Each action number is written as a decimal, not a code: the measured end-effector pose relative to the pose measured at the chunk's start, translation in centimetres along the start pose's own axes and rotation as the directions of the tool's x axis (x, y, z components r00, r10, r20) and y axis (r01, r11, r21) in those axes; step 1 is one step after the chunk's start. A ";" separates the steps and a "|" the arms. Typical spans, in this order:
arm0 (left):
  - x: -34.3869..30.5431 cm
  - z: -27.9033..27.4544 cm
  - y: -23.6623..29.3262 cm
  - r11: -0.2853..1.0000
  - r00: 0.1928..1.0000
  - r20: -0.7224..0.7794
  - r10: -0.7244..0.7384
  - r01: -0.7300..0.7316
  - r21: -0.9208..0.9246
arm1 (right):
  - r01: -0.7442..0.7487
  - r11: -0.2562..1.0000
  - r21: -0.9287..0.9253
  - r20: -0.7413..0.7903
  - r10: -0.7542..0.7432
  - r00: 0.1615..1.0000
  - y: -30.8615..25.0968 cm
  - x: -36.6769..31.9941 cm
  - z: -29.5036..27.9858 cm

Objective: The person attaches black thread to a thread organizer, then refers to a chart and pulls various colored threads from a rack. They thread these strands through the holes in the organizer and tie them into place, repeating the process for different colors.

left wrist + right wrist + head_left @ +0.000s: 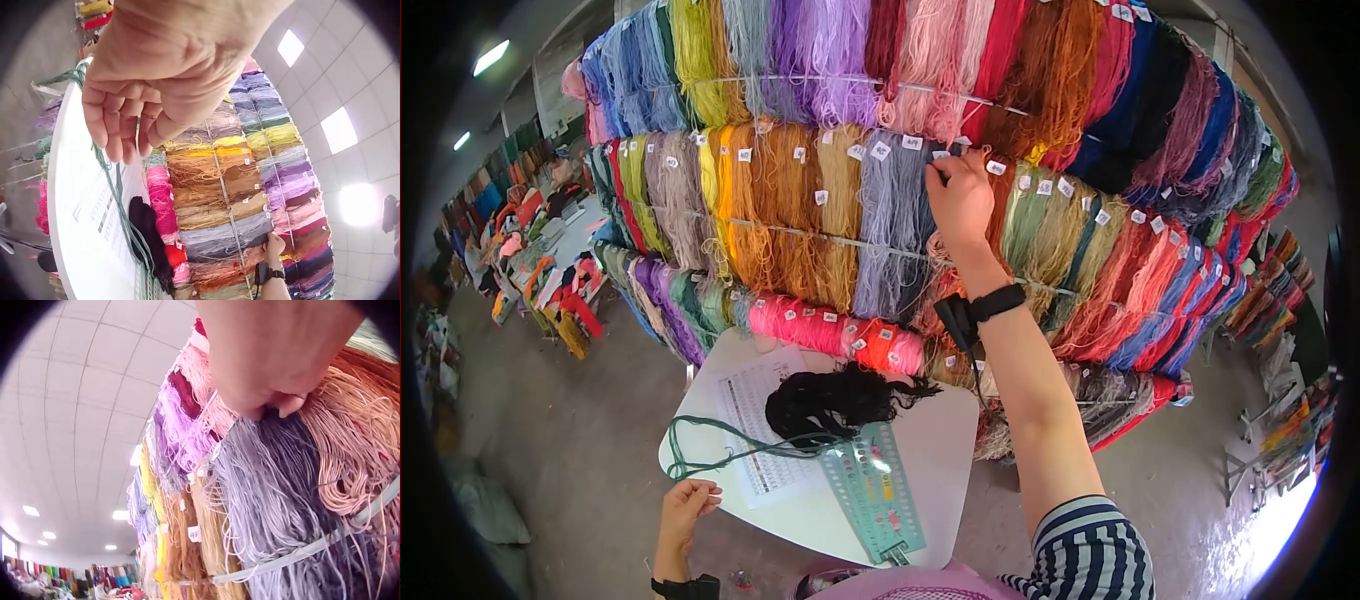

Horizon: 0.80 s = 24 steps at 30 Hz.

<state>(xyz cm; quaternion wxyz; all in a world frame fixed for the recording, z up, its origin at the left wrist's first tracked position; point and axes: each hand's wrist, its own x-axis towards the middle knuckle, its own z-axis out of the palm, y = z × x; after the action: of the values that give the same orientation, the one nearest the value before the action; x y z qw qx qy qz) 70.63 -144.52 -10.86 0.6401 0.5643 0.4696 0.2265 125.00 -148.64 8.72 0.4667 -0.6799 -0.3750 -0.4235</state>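
High on the rack, my right hand [960,200] has its fingers curled in at the top of a dark blue-grey hank of thread [290,447], pinching it. Paler grey-blue thread [250,481] hangs on one side of it, pinkish-tan thread [344,450] on the other. My left hand [688,505] is at the left edge of the white table [800,515], fingers loosely bent. Close by it, a loop of dark green yarn [685,467] runs across the table; in the left wrist view, its strands [120,194] pass behind the fingers.
On the table lie a black hank [825,402], a printed sheet [765,475] and a green translucent template board [865,505]. Tagged hanks in many colours hang in tiers on rails [820,235]. Another table of yarn [565,235] stands at far left, more racks [1285,285] at right.
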 end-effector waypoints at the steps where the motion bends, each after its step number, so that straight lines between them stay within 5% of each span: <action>1: 0.0 -0.3 0.0 1.000 1.000 -0.001 -0.004 0.004 -0.001 | 0.005 1.000 0.012 -0.027 -0.004 1.000 0.3 -0.1 0.3; 4: 0.3 -1.1 0.1 1.000 1.000 -0.003 0.014 -0.014 -0.019 | 0.029 0.999 0.045 -0.080 -0.026 0.996 1.0 -0.2 0.5; 12: 2.3 -5.1 -0.5 0.999 0.997 0.056 0.048 -0.048 -0.008 | -0.279 0.835 0.475 0.162 0.228 0.960 1.0 0.0 -1.1; 14: 2.7 -6.4 -1.0 0.999 0.997 0.065 0.049 -0.048 -0.020 | -0.582 0.195 0.790 0.488 0.376 0.788 -0.1 -0.3 -2.1; 22: 4.7 -8.5 -1.8 1.000 0.991 0.131 0.005 -0.007 0.019 | -0.690 0.239 0.683 0.555 0.444 0.703 -1.5 -1.7 -5.6; 24: 5.2 -8.1 -1.6 0.999 0.983 0.178 0.036 -0.037 0.003 | -0.673 0.470 0.571 0.481 0.473 0.738 -3.6 -3.3 -7.6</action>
<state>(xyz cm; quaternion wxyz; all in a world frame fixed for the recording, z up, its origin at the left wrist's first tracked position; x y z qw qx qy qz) 65.68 -136.53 -13.49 0.6735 0.5929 0.4006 0.1854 118.81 -155.26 8.35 0.7544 -0.5763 -0.3126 0.0323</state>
